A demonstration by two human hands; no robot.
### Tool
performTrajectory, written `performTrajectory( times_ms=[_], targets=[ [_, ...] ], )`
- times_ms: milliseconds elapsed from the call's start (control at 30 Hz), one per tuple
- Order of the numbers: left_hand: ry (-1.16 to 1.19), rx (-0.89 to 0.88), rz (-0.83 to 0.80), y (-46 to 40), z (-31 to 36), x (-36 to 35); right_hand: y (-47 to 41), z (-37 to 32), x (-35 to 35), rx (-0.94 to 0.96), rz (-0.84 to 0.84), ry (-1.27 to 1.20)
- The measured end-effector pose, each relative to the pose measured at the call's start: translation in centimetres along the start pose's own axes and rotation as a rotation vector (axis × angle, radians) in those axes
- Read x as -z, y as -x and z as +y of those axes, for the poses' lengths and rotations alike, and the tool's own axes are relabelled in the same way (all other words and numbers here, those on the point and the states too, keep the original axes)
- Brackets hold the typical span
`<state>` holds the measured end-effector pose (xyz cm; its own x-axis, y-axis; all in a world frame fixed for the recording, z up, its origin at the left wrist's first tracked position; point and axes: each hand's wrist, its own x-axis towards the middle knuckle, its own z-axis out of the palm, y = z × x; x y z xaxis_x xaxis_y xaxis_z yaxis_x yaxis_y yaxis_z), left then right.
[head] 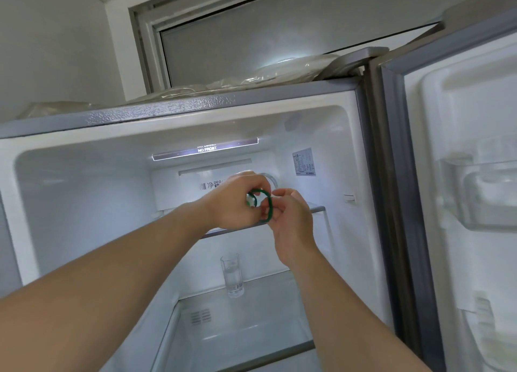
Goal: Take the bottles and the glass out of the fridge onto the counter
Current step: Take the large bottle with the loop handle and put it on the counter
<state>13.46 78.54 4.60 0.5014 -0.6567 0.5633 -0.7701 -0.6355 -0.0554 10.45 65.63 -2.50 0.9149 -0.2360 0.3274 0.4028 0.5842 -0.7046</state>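
Both hands pinching, left hand (237,201) and right hand (291,223), a green band (267,206), perhaps on a bottle; next, grasp lower, lift level, mind glass (232,275)

We cannot make out what the left hand (237,201) holds: its curled fingers cover all but a small white and green piece, and a green loop (267,205) runs between it and the right hand (291,218). Behind both hands a round, clear rim (270,179) peeks out; we cannot tell what it belongs to. The label (304,162) on the fridge's back wall is too small to read. The printing beside the left hand is partly covered. The open door (461,176) is cut off at the right edge, its bins (486,192) blurred. The crumpled plastic (279,73) on top of the fridge hides whatever it wraps.
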Motion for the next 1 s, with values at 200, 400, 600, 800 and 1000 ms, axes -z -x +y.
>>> performTrajectory(
  times_ms=[200,400,600,800,1000],
  targets=[
    [-0.512,-0.304,-0.063,1.5,-1.8,2.1,0.0,-0.1,0.5,0.007,-0.020,0.108],
    [-0.947,-0.589,-0.354,2.1,-0.8,2.0,-0.7,0.7,-0.3,0.154,-0.043,0.496],
    [-1.074,-0.551,-0.377,1.9,-0.7,1.6,-0.8,0.9,-0.3,0.151,-0.020,0.464],
    [-0.711,-0.272,-0.007,3.3,-3.6,2.0,-0.7,0.6,-0.3,0.201,-0.127,0.625],
    [-0.084,0.353,0.360,4.9,-2.7,1.1,-0.9,1.0,-0.7,0.248,-0.309,0.775]
  ],
)
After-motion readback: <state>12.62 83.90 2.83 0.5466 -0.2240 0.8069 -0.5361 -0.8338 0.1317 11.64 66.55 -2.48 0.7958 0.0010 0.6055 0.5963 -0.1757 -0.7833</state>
